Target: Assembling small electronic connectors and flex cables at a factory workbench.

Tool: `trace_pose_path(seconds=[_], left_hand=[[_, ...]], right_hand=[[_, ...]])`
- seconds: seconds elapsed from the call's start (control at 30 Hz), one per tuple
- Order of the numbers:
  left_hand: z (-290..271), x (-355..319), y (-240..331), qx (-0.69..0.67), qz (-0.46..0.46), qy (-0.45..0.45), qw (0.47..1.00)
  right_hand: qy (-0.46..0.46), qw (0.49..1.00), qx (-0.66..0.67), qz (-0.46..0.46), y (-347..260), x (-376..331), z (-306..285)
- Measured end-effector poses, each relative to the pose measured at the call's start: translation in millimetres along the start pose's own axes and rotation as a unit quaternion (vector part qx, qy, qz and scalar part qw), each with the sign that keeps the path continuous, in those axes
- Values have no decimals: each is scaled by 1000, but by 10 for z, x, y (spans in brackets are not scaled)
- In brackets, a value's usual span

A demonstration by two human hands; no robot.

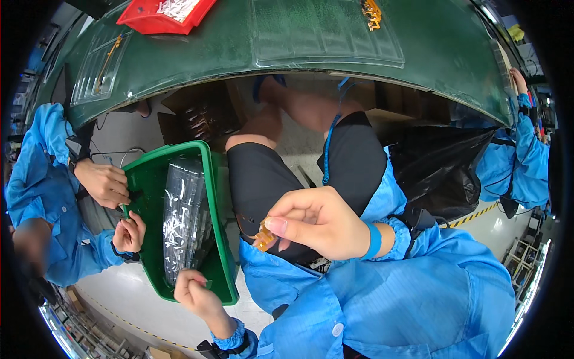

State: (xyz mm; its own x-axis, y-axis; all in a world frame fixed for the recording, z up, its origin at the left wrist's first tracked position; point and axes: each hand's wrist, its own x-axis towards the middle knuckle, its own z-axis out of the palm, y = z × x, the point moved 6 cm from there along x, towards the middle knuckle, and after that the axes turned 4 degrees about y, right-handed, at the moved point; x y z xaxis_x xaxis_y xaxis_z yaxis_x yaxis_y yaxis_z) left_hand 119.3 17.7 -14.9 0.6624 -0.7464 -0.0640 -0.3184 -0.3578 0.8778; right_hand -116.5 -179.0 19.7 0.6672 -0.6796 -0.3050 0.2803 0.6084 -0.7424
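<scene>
Over my lap, my right hand (pixel 326 224) pinches a small amber flexible circuit (pixel 263 237) between thumb and fingers. A blue band circles that wrist. My left hand (pixel 197 294) is at the near rim of a green bin (pixel 222 239), its fingers closed in a pinch. A small see-through scrap may be at its fingertips, but I cannot make it out surely. Inside the bin stands a clear plastic tray (pixel 184 209) with many small white strips on it.
A co-worker's hands (pixel 113 194) are at the bin's left side. On the green table (pixel 233 57) ahead lie a red tray (pixel 158 24) of white pieces, a clear tray (pixel 329 51) and orange circuits (pixel 372 15). A blue coiled cord (pixel 327 149) hangs down. A black bag (pixel 430 170) sits right.
</scene>
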Motion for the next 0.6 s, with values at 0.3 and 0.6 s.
trace_pose_path(seconds=[0.3, 0.6], left_hand=[[1066, 97, 1114, -55, 166, -145, 974], [1049, 169, 1216, -29, 185, -206, 960]], right_hand=[[-100, 993, -55, 32, -9, -56, -27], [-53, 799, -480, -358, -534, -30, -15]])
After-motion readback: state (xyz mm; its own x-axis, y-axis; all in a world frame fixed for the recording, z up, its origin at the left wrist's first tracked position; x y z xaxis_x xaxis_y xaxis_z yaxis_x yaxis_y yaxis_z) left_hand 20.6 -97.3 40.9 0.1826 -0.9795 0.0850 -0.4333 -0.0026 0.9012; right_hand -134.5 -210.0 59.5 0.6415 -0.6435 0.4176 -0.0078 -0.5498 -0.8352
